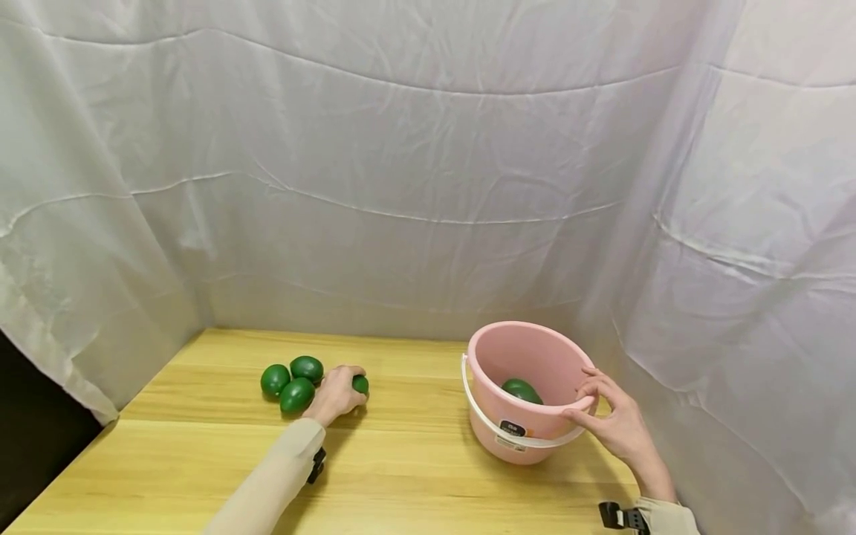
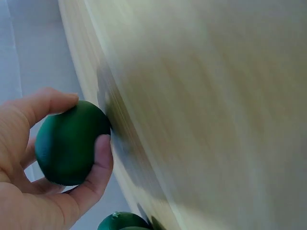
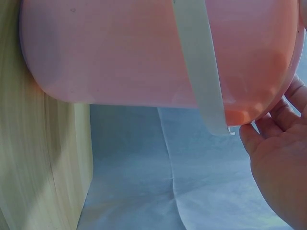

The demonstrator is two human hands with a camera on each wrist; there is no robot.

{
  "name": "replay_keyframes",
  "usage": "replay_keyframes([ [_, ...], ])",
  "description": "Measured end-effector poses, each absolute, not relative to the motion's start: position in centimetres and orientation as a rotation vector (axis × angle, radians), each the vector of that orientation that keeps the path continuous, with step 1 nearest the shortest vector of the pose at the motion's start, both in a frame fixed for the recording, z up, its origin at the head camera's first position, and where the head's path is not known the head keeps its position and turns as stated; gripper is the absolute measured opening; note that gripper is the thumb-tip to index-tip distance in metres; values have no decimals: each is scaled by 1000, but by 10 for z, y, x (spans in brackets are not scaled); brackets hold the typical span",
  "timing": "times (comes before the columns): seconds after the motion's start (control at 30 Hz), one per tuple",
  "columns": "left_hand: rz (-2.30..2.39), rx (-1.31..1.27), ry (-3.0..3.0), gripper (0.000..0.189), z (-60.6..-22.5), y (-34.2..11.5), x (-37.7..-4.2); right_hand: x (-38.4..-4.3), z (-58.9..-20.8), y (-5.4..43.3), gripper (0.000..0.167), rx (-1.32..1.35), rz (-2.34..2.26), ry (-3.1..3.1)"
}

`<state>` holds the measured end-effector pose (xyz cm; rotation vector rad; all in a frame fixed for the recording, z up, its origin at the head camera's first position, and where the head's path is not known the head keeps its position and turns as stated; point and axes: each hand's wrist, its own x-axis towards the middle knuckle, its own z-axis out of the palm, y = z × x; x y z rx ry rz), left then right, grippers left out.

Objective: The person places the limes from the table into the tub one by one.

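Near the right edge of the yellow wooden table (image 1: 401, 468), the right hand (image 1: 622, 431) pinches the rim of a round pink plastic bucket (image 1: 521, 353); its white handle (image 1: 535, 443), hanging outside, does not block the mouth. One smooth green egg-shaped fruit (image 1: 521, 389) lies inside. Leftward, nearer to the far edge, the left hand (image 1: 334, 397) grips another green fruit (image 2: 72, 143): probably the grasping step, next calling for a lift clear of three similar green fruits (image 1: 297, 395) just beside. Behind hangs pale grey cloth (image 1: 401, 260).
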<state>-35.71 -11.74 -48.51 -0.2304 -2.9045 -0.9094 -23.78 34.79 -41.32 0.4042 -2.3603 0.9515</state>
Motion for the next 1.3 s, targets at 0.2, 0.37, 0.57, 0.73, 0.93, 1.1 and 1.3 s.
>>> replay_keyframes([
  [0.2, -896, -287, -2915, 47, -489, -116, -357, -238, -414, 346, 28, 409, 970, -2362],
  [0.37, -907, -302, -2900, 47, -488, -116, -355, -239, -413, 347, 29, 422, 960, -2357],
  [0.57, -1026, -284, -2836, 40, -486, -115, -353, -238, -412, 347, 28, 406, 958, -2375],
  [0.73, -1153, -218, -2779, 38, -481, -111, -352, -238, -413, 347, 28, 406, 954, -2369],
  [0.93, -1287, -188, -2699, 40, -472, -105, -351, -239, -413, 348, 29, 424, 946, -2346],
  [1.1, -1384, -218, -2632, 41, -463, -97, -348, -238, -413, 348, 29, 422, 955, -2346],
  [1.3, -1500, -205, -2523, 40, -455, -84, -346, -237, -413, 348, 30, 426, 970, -2341],
])
